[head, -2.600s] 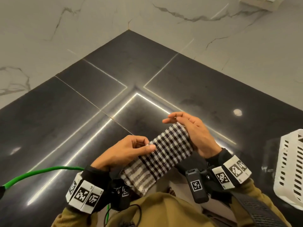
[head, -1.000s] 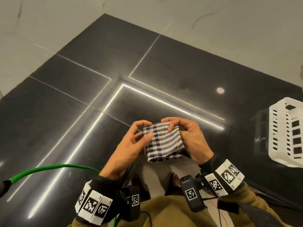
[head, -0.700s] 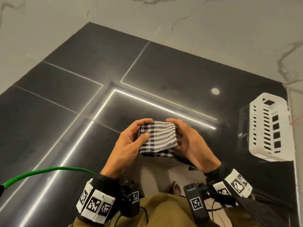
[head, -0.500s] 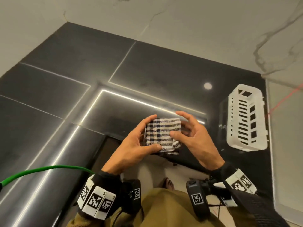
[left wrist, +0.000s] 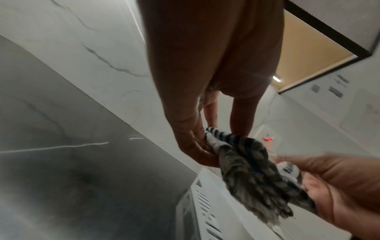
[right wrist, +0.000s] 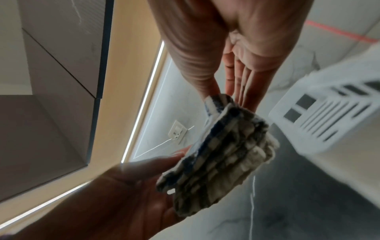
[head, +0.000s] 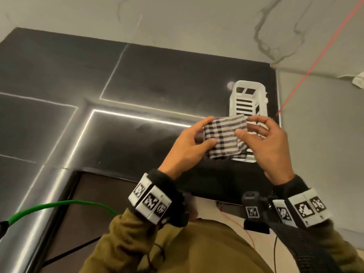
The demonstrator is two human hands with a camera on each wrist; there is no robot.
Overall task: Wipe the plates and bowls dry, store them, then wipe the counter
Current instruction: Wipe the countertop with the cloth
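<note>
Domestic kitchen. Evidence: glossy black stone counter (head: 137, 79) with seams, fitted into a corner of white grey-veined marble wall (head: 197, 20); white slatted plastic dish basket (head: 247, 99) standing on the counter. Further evidence: wall cabinets (right wrist: 51, 81) overhead with a lit strip along their underside, a wall socket plate (right wrist: 178, 130), and a folded checked dishcloth (head: 224, 138).

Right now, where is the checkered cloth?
The folded checkered cloth is in the air between the left hand and right hand, just in front of the white basket on the dark counter.
</note>
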